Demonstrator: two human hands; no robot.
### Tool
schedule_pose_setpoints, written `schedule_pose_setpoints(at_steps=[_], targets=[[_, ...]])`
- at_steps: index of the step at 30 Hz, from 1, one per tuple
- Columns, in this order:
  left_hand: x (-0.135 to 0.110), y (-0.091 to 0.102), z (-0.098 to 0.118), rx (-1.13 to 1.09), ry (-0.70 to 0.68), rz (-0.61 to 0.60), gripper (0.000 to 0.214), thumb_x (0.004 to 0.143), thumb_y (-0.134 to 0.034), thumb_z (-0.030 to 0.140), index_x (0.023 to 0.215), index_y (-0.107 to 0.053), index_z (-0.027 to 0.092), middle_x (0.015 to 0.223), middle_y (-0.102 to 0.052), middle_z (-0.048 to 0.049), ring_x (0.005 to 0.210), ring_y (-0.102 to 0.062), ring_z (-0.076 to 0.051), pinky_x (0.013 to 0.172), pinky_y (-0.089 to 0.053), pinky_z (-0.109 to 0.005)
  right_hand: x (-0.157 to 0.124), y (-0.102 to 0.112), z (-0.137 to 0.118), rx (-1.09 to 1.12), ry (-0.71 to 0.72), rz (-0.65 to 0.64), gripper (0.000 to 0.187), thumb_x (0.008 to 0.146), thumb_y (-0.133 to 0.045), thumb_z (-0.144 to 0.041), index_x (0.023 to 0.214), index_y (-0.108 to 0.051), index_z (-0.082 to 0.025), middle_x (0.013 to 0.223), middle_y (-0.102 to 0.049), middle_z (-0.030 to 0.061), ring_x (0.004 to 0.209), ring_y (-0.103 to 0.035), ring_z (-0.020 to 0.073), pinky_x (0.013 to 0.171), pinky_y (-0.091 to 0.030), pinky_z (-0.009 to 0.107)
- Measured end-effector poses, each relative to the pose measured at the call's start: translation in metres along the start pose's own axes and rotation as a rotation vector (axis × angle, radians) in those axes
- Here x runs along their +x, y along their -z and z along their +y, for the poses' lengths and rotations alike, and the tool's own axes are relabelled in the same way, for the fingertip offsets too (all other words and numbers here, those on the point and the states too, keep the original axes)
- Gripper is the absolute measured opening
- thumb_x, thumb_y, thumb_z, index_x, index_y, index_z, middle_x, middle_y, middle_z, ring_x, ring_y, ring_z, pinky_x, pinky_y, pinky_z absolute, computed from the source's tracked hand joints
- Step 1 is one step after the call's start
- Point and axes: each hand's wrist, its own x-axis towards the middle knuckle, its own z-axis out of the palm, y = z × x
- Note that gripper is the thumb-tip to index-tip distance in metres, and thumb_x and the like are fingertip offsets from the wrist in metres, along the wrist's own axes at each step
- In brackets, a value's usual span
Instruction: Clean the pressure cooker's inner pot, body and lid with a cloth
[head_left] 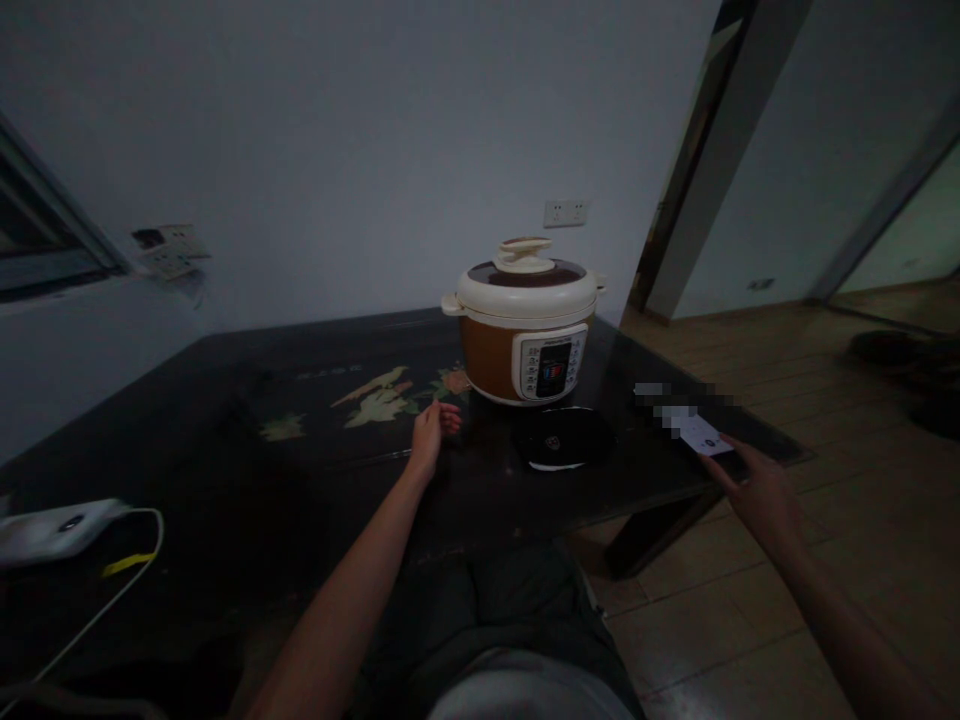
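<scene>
Left of the brown-and-cream cooker [491,350] and nearer than it, the left hand [429,432] is half open, loosely curled. Right of the cooker, the phone [703,436] looks pale and lit, partly blurred; its near end sits in the right hand [763,492], which is closed on it.

Person is wearing pale grey top [529,692], dark lower garment [499,600]; left hand [433,432] and right hand [763,495] are showing bare.

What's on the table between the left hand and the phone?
Head view: a flat black item with a small emblem, lying on the table between the left hand and the right hand's phone.
</scene>
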Motion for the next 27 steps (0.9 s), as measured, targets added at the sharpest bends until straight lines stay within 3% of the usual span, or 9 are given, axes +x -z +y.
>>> schedule_pose_setpoints(at_steps=[10,16,19,21,23,24,25,26,27], targets=[[-0.001,-0.001,0.001,0.002,-0.007,0.007,0.041,0.086,-0.052,0.049,0.073,-0.065,0.013,0.061,-0.063,-0.0047,0.052,-0.057,-0.011,0.051,-0.043,-0.021,0.0,0.004,-0.011,0.013,-0.01,0.039,0.076,0.082,-0.044,-0.073,0.125,-0.058,-0.011,0.116,-0.063,0.0198,0.103,-0.059,0.0364,0.088,-0.048,0.049],[-0.002,-0.001,0.002,0.006,-0.011,0.011,0.041,0.087,-0.05,0.048,0.072,-0.065,0.014,0.061,-0.063,-0.0049,0.052,-0.057,-0.012,0.052,-0.044,-0.022,0.0,0.019,-0.044,0.034,0.096,0.182,0.05,0.088,-0.049,-0.056,0.112,-0.064,-0.015,0.113,-0.061,0.017,0.113,-0.053,0.0345,0.097,-0.042,0.051],[-0.002,-0.001,0.002,0.007,-0.016,0.015,0.041,0.086,-0.051,0.049,0.072,-0.066,0.014,0.062,-0.063,-0.0052,0.052,-0.057,-0.012,0.052,-0.044,-0.022,-0.012,0.034,-0.099,0.174,0.157,0.139,0.028,0.089,-0.054,-0.045,0.096,-0.066,-0.021,0.098,-0.065,0.0119,0.097,-0.06,0.0288,0.087,-0.048,0.045],[-0.001,-0.001,0.001,0.004,-0.018,0.017,0.041,0.086,-0.051,0.05,0.072,-0.066,0.014,0.062,-0.064,-0.0052,0.052,-0.057,-0.012,0.052,-0.043,-0.022,-0.029,0.045,-0.156,0.4,0.269,-0.027,0.017,0.091,-0.054,-0.034,0.086,-0.065,-0.022,0.083,-0.066,0.0068,0.079,-0.063,0.021,0.073,-0.052,0.035],[0.0,-0.001,0.001,-0.001,-0.019,0.018,0.042,0.086,-0.052,0.051,0.072,-0.066,0.014,0.061,-0.063,-0.005,0.052,-0.057,-0.012,0.052,-0.043,-0.022,-0.049,0.055,-0.226,0.644,0.435,-0.295,0.021,0.096,-0.047,-0.028,0.085,-0.064,-0.021,0.077,-0.067,0.0039,0.071,-0.063,0.0153,0.061,-0.051,0.026],[0.0,-0.001,0.001,-0.004,-0.019,0.019,0.042,0.086,-0.052,0.051,0.072,-0.066,0.014,0.061,-0.063,-0.0049,0.052,-0.057,-0.012,0.052,-0.043,-0.022,-0.059,0.058,-0.262,0.739,0.552,-0.431,0.025,0.098,-0.043,-0.027,0.087,-0.064,-0.02,0.076,-0.067,0.0024,0.071,-0.063,0.013,0.062,-0.051,0.023],[0.001,-0.001,0.0,-0.005,-0.019,0.021,0.042,0.085,-0.052,0.051,0.071,-0.065,0.014,0.061,-0.063,-0.0048,0.052,-0.057,-0.012,0.052,-0.043,-0.022,-0.068,0.061,-0.298,0.788,0.76,-0.608,0.027,0.099,-0.04,-0.028,0.095,-0.065,-0.021,0.082,-0.069,0.0009,0.077,-0.064,0.0116,0.068,-0.053,0.022],[0.002,-0.001,0.0,-0.005,-0.018,0.023,0.043,0.085,-0.052,0.052,0.071,-0.065,0.014,0.06,-0.063,-0.0047,0.052,-0.056,-0.012,0.052,-0.043,-0.022,-0.076,0.063,-0.332,0.798,1.006,-0.72,0.028,0.1,-0.038,-0.031,0.1,-0.065,-0.023,0.088,-0.07,-0.002,0.082,-0.064,0.0099,0.072,-0.053,0.021],[0.003,-0.001,0.0,-0.004,-0.018,0.024,0.043,0.085,-0.052,0.053,0.07,-0.065,0.014,0.06,-0.062,-0.0047,0.051,-0.056,-0.012,0.051,-0.042,-0.022,-0.082,0.065,-0.362,0.812,1.116,-0.759,0.026,0.099,-0.04,-0.036,0.1,-0.065,-0.029,0.092,-0.069,-0.0075,0.085,-0.063,0.0073,0.073,-0.053,0.018]])
